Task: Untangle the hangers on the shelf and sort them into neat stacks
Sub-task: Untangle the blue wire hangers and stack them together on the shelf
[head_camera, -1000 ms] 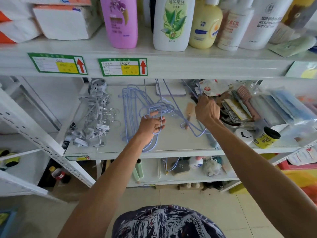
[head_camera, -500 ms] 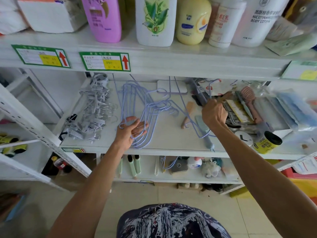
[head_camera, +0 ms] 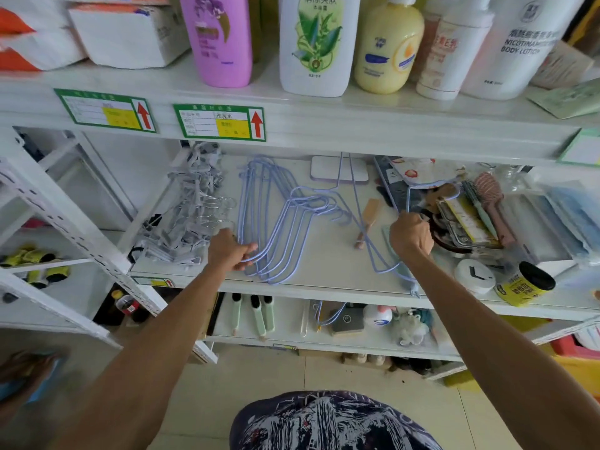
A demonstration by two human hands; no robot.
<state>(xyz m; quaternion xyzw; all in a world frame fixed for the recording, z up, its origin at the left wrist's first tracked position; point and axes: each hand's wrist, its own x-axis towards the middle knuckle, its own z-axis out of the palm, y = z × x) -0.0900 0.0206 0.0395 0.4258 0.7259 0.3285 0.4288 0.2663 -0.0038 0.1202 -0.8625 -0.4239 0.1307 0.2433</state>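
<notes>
Since a moment ago our left hand [head_camera: 232, 251] slid the blue hangers [head_camera: 276, 222] toward nine o'clock, gripping them; right hand [head_camera: 410, 238] fists one stray hanger [head_camera: 373, 245], unstacked yet.

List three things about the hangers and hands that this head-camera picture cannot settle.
- How many blue hangers are stacked: the wires overlap.
- What the right hand grips: its closed fingers hide it.
- Whether the grey clip hangers are tangled: too blurred and dense.

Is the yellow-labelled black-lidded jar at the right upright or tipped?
Tipped. The jar lies on its side at the shelf edge, black lid pointing up-right.
</notes>
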